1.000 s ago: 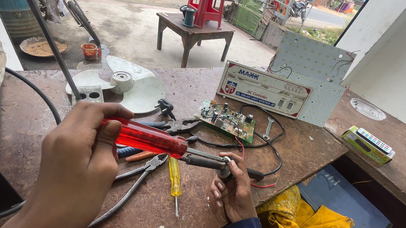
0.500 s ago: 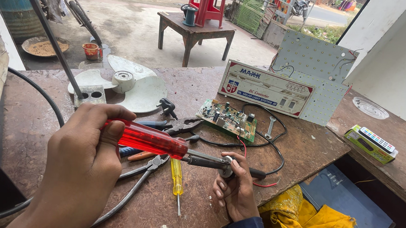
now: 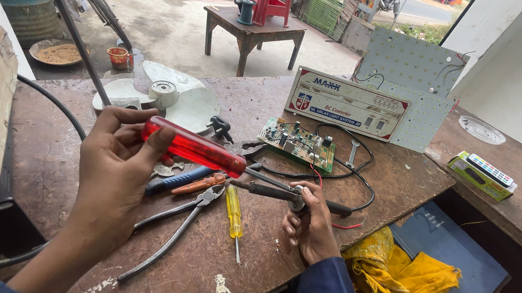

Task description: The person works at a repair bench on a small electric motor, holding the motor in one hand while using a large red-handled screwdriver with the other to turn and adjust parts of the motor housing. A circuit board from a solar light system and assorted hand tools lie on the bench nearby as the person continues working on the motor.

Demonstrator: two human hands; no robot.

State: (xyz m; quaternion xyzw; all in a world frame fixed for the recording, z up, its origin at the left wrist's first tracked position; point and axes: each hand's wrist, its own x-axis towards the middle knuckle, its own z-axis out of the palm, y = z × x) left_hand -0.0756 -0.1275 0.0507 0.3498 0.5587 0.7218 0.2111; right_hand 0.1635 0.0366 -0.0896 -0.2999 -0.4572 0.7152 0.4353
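Head view: cluttered workbench (open-fronted workshop)

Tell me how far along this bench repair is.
Done: the green circuit board lies bare on the workbench, beside the white converter cover. In hand: the left hand grips a red-handled screwdriver, its tip meeting a small part pinched in the right hand. Left: the board's wires trail loose, and pliers and a yellow screwdriver lie out.
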